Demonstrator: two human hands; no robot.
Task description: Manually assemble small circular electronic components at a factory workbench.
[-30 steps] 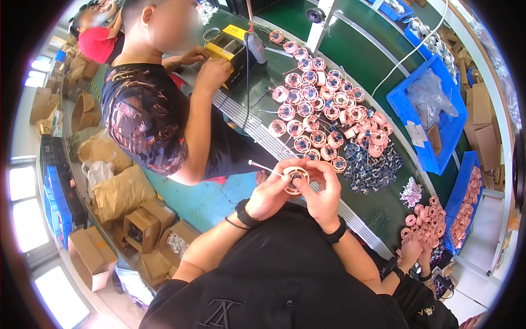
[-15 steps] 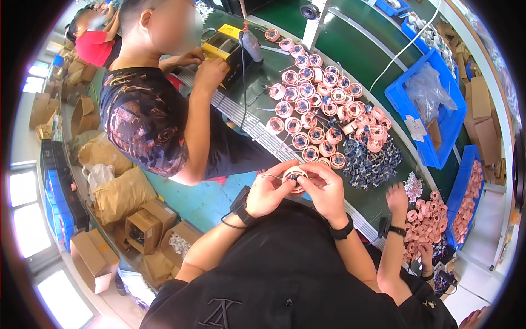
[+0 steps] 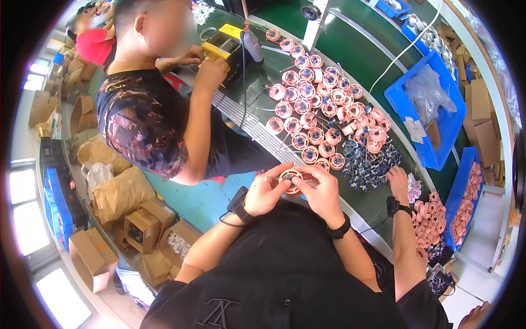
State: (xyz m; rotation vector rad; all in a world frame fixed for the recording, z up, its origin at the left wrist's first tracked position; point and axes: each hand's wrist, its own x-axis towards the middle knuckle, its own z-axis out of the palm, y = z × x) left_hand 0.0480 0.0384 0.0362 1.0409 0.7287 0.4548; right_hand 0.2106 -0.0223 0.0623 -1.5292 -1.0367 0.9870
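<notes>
In front of my chest I hold a round pink plastic housing (image 3: 293, 189) with a small dark part in its middle. My left hand (image 3: 263, 194) grips its left side, and a thin wire sticks out there. My right hand (image 3: 324, 193) grips the other side. Both thumbs press on the dark part at the centre. Beyond my hands, many similar pink housings (image 3: 316, 135) lie on the green bench, many with dark parts inside. A heap of small dark blue parts (image 3: 372, 164) sits to their right.
At right, a co-worker's hand (image 3: 399, 181) reaches to the dark heap, above a pile of pink housings (image 3: 429, 219). Another person (image 3: 148, 115) works at left by a yellow-and-black box (image 3: 227, 46). Blue bins (image 3: 430, 153) stand along the far right; cardboard boxes (image 3: 143, 225) are at left.
The housing has tipped so its open face shows more, with both thumbs still on its centre. The co-worker's hand at right has moved to the edge of the dark heap.
</notes>
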